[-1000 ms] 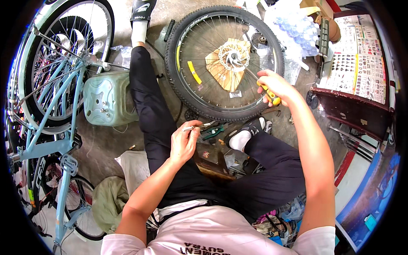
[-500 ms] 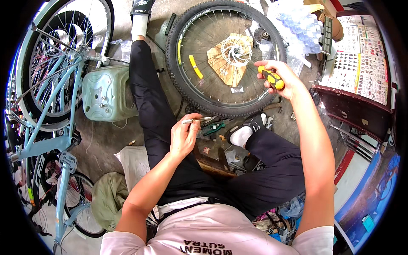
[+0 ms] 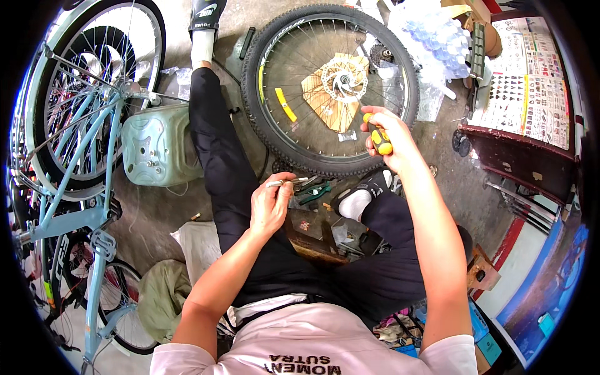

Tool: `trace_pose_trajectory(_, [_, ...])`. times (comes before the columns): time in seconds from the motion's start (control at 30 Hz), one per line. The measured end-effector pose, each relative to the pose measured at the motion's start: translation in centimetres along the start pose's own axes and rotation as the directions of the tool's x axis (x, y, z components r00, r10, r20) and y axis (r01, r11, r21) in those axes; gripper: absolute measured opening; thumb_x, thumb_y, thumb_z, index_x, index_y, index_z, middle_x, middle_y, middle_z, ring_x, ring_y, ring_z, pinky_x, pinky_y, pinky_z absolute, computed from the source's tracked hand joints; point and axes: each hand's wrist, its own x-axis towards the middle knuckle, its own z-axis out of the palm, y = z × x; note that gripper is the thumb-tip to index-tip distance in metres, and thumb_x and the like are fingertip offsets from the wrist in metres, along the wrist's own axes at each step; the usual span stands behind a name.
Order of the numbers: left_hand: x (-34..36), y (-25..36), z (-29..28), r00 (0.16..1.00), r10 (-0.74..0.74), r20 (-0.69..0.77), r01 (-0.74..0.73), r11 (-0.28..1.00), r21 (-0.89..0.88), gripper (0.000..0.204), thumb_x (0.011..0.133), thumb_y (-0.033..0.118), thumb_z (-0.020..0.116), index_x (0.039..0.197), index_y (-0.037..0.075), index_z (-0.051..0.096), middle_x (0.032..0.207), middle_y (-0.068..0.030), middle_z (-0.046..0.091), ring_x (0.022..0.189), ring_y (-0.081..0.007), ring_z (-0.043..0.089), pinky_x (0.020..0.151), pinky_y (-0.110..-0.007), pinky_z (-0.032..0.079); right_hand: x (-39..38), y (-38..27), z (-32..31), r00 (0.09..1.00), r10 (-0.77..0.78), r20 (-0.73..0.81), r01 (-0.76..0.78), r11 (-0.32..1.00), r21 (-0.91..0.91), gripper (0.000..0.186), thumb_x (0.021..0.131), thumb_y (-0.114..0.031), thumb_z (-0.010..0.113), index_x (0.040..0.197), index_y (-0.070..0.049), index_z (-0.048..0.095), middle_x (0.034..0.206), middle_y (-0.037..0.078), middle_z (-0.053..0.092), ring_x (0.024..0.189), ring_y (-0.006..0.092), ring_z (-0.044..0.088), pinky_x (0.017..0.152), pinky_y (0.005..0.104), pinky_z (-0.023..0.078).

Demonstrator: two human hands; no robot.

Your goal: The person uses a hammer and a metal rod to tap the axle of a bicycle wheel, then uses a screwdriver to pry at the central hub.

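My right hand (image 3: 400, 145) is closed round a yellow and black screwdriver handle (image 3: 380, 140), held above the right side of a bicycle wheel (image 3: 284, 149). Any shaft on it is hard to make out. Over my left thigh, my left hand (image 3: 270, 205) pinches a short, slim silver metal piece (image 3: 287, 182) whose exact kind I cannot tell. The wheel lies flat on the floor, with a silver disc brake rotor (image 3: 356, 80) at its hub. Brown cardboard (image 3: 325, 107) shows beneath the spokes. Green-handled pliers (image 3: 312, 194) lie just beyond my left hand.
A light blue bicycle (image 3: 69, 215) stands at the left beside a translucent plastic jerrycan (image 3: 142, 128). A wooden block or stool (image 3: 312, 242) sits between my legs among small tools. Clear plastic bags (image 3: 431, 44) lie at the far right, near a dark red cabinet (image 3: 519, 156).
My right hand has moved left and slightly nearer with the screwdriver, and the handle is tilted more upright. My right knee has shifted. My left hand stays almost still, holding the silver piece.
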Motion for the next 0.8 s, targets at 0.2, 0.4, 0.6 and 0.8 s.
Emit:
trace_pose_trajectory(0.2, [0.3, 0.4, 0.3, 0.997, 0.073, -0.035, -0.070, 0.994, 0.080, 0.017, 0.103, 0.017, 0.063, 0.111, 0.004, 0.070, 0.085, -0.0102, 0.069, 0.067, -0.0225, 0.065, 0.068, -0.033, 0.052, 0.6, 1.5, 1.1, 1.000, -0.020, 0.001, 0.019, 0.977, 0.211, 0.034, 0.092, -0.020, 0.057, 0.125, -0.013, 0.060, 0.087, 0.007, 0.062, 0.057, 0.0183, 0.058, 0.050, 0.0342, 0.047])
trace_pose_trajectory(0.4, [3.0, 0.3, 1.0, 0.990, 0.101, -0.094, -0.117, 0.975, -0.190, 0.018, 0.104, 0.017, 0.059, 0.099, 0.002, 0.066, 0.083, -0.0059, 0.065, 0.066, -0.0174, 0.061, 0.067, -0.031, 0.050, 2.3, 4.5, 3.2, 0.981, -0.196, 0.008, 0.185, 0.934, 0.305, 0.036, 0.099, -0.034, 0.063, 0.128, -0.013, 0.062, 0.085, 0.003, 0.062, 0.061, 0.0149, 0.059, 0.053, 0.0313, 0.047])
trace_pose_trajectory(0.6, [8.7, 8.3, 3.9, 0.999, 0.037, -0.028, -0.040, 0.993, -0.115, 0.033, 0.095, 0.025, 0.076, 0.115, 0.001, 0.063, 0.077, -0.0012, 0.062, 0.065, -0.0085, 0.054, 0.060, -0.028, 0.046, 4.2, 5.1, 4.0, 0.942, -0.329, -0.066, 0.336, 0.910, 0.244, 0.025, 0.101, -0.031, 0.062, 0.116, -0.012, 0.069, 0.099, 0.001, 0.064, 0.088, 0.0112, 0.062, 0.073, 0.0286, 0.051])
trace_pose_trajectory(0.8, [11.7, 9.2, 4.4, 0.953, 0.253, -0.166, -0.225, 0.959, 0.171, 0.048, 0.085, 0.034, 0.086, 0.118, 0.005, 0.069, 0.090, -0.0170, 0.076, 0.079, -0.0253, 0.078, 0.071, -0.036, 0.060, 6.9, 5.3, 5.8, 0.850, -0.526, -0.027, 0.524, 0.850, -0.043, 0.031, 0.104, -0.036, 0.061, 0.112, -0.007, 0.068, 0.097, 0.004, 0.070, 0.085, 0.0147, 0.063, 0.078, 0.0318, 0.052])
